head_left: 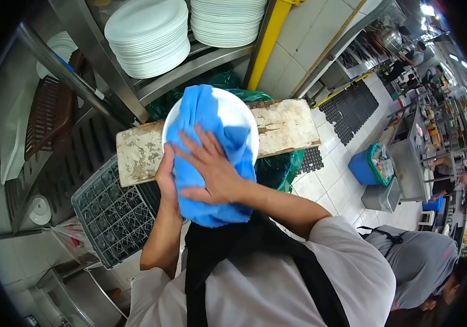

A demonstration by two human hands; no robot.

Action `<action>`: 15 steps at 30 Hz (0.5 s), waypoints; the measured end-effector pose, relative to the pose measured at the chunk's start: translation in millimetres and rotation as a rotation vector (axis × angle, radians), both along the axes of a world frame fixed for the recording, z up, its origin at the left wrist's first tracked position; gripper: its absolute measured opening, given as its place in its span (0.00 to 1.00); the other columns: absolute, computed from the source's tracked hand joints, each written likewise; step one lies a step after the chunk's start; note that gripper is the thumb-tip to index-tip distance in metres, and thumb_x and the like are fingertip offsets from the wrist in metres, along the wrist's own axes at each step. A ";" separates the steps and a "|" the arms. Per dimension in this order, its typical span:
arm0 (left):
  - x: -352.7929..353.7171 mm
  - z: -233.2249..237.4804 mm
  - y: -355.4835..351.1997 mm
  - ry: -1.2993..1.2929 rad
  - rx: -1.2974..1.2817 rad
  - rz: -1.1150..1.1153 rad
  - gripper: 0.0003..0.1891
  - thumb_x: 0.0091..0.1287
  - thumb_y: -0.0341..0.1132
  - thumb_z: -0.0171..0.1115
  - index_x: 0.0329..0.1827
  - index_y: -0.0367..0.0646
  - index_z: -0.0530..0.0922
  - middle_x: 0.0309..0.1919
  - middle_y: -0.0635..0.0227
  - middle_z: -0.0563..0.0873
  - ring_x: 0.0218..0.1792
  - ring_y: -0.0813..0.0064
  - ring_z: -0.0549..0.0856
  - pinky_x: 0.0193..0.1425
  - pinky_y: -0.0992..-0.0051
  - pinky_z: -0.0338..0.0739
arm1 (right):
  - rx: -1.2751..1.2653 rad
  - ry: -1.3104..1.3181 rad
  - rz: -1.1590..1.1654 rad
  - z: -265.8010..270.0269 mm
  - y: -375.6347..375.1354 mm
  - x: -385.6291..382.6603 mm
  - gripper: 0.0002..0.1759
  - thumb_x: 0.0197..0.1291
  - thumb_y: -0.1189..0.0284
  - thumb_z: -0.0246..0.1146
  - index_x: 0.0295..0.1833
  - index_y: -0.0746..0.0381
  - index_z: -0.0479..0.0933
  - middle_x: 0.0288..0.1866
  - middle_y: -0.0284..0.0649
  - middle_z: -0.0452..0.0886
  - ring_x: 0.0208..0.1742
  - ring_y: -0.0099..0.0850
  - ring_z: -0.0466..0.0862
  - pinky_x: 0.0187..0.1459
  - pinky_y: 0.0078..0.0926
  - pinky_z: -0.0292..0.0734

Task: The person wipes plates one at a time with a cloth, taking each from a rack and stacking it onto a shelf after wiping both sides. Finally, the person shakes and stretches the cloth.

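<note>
A white plate [233,106] is held out in front of my chest, over a worn board. A blue cloth [195,114] is draped across most of it and hangs past its near edge. My left hand [166,175] grips the plate's left side through the cloth, with its fingers partly hidden. My right hand [211,171] lies flat on top of the cloth, fingers spread, pressing it against the plate.
Stacks of white plates [149,38] stand on a metal shelf beyond the board [293,126]. To the left are a grey dish rack [113,212] and a brown basket [53,120]. A blue bin [367,166] and a person in grey [416,261] are at right.
</note>
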State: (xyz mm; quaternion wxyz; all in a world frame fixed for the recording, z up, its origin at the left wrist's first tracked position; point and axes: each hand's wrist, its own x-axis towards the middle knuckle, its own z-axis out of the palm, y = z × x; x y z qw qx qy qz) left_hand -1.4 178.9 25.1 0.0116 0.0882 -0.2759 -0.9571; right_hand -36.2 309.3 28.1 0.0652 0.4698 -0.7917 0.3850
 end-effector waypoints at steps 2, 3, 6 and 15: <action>3.5 -10.7 -7.6 0.105 -0.038 0.061 0.29 0.74 0.50 0.40 0.69 0.36 0.59 0.62 0.56 0.71 0.63 0.61 0.72 0.68 0.63 0.63 | 0.109 0.015 0.035 -17.3 20.0 5.1 0.41 0.51 0.49 0.63 0.70 0.51 0.63 0.74 0.44 0.56 0.76 0.54 0.47 0.71 0.54 0.40; 4.8 -14.8 -10.2 0.193 0.066 0.034 0.30 0.74 0.50 0.39 0.70 0.37 0.57 0.66 0.56 0.68 0.66 0.60 0.69 0.69 0.61 0.61 | 0.220 0.048 0.069 -28.4 35.2 4.1 0.40 0.51 0.49 0.63 0.70 0.49 0.63 0.74 0.43 0.56 0.76 0.53 0.47 0.71 0.54 0.40; 18.2 -8.3 -6.2 0.245 -0.002 0.089 0.32 0.74 0.51 0.40 0.72 0.36 0.53 0.68 0.55 0.65 0.67 0.57 0.68 0.70 0.59 0.61 | 0.261 0.203 -0.164 -37.2 66.8 -24.3 0.39 0.47 0.56 0.64 0.69 0.47 0.66 0.73 0.44 0.57 0.74 0.51 0.52 0.71 0.53 0.46; 28.6 -42.4 -52.8 0.250 -0.028 -0.206 0.32 0.69 0.42 0.50 0.71 0.31 0.54 0.64 0.46 0.67 0.63 0.51 0.71 0.66 0.55 0.68 | -0.476 -0.905 0.062 1.8 75.3 -39.7 0.34 0.49 0.63 0.62 0.65 0.52 0.66 0.60 0.50 0.70 0.60 0.47 0.72 0.57 0.36 0.70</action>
